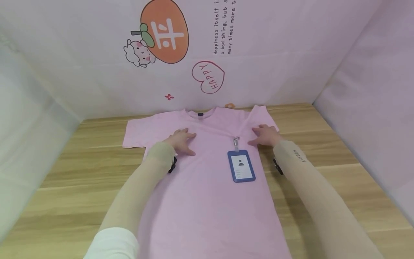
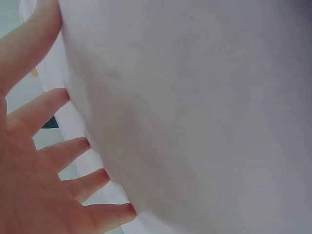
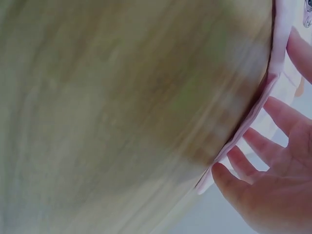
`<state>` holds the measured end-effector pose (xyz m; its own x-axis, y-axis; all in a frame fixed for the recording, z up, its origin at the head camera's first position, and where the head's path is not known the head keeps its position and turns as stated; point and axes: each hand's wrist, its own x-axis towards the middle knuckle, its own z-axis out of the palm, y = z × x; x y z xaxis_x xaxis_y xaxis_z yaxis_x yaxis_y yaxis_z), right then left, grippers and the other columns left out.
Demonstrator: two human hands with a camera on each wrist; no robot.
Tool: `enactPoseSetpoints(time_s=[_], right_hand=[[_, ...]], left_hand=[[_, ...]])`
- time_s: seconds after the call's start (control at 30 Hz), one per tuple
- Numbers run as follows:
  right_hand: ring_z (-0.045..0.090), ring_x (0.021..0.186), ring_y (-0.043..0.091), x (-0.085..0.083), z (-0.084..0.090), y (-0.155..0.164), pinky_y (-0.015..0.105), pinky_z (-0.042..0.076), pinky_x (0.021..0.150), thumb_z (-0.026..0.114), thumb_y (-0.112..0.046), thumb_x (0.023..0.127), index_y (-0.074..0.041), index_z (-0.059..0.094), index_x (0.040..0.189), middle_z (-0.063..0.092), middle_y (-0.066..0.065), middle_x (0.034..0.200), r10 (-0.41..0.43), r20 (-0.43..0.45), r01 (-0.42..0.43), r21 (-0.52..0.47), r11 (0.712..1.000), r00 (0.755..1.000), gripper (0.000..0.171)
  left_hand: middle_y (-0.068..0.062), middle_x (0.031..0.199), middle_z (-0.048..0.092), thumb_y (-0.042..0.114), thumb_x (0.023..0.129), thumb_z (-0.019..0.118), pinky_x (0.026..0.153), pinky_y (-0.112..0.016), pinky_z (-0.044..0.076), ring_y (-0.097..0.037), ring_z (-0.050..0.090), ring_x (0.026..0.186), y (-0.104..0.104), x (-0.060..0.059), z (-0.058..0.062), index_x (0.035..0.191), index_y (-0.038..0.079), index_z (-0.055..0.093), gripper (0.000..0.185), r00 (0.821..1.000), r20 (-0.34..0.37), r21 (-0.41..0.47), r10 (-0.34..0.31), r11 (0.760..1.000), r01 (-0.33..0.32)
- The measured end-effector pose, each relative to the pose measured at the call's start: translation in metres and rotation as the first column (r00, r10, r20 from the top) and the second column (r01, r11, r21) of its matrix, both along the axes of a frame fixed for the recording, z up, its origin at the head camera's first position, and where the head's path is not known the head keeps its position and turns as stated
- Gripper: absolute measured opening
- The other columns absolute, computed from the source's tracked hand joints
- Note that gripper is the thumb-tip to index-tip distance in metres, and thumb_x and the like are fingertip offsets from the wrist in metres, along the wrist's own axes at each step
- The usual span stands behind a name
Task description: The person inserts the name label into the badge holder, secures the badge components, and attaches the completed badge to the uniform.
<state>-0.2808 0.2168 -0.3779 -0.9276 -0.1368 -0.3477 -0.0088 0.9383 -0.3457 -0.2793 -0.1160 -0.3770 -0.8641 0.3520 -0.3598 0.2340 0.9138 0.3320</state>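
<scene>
A pink short-sleeved T-shirt lies spread on the wooden table, its collar toward the back wall. Clipped to its chest is a blue badge holder with a white card and a metal clip. My left hand rests on the upper chest, fingers spread; in the left wrist view its fingertips touch the cloth. Near the right sleeve, my right hand lies at the shirt's side edge with fingers spread. In the right wrist view its fingertips touch the pink hem. Neither hand grips anything.
The wooden table extends on both sides of the shirt. A white cloth wall with printed cartoons and lettering stands at the back, and plain cloth walls close off the sides. Each wrist wears a band with a black piece.
</scene>
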Motion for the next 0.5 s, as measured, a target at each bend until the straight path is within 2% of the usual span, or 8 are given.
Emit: enactPoseSetpoints(time_s=[0.5], right_hand=[[0.015, 0.134, 0.052, -0.0012, -0.0022, 0.0067, 0.068, 0.017, 0.108, 0.063, -0.044, 0.086, -0.007, 0.028, 0.148, 0.015, 0.027, 0.153, 0.003, 0.002, -0.003, 0.006, 1.000, 1.000, 0.080]], left_hand=[[-0.018, 0.158, 0.013, 0.033, 0.076, 0.077, 0.111, -0.066, 0.012, -0.043, 0.008, 0.143, 0.0059, -0.0007, 0.0029, 0.146, 0.017, 0.037, 0.082, 1.000, -0.010, -0.001, 0.004, 1.000, -0.004]])
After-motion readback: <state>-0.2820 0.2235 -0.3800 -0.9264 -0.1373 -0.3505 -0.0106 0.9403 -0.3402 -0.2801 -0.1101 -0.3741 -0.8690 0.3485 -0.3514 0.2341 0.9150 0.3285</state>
